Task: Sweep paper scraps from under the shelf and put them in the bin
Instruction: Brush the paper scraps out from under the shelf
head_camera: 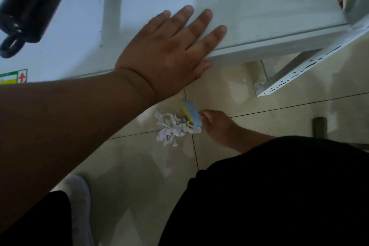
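Closest in, a white shoe and dark trousers fill the bottom of the view, so the person is crouched low over the tiled floor.

Just past the knees, the paper scraps sit in one loose crumpled pile out on the open floor, right by a tile joint and clear of the shelf's front edge. The right hand is clenched around the handle of a small blue and yellow brush, whose head touches the right side of the pile. The brush's long axis runs diagonally, far end up-left toward the shelf, near end down-right by the hand, with the yellow side facing the scraps.

Risk, I'd say: the pile is light and loose, so a quick flick could scatter it or send bits back under the shelf. No dustpan or bin in view either, so carrying it all could drop pieces.

Farther off, the left hand lies flat, fingers spread, grasping nothing, braced on the white shelf. A black cylinder with a ring rests at the far left.
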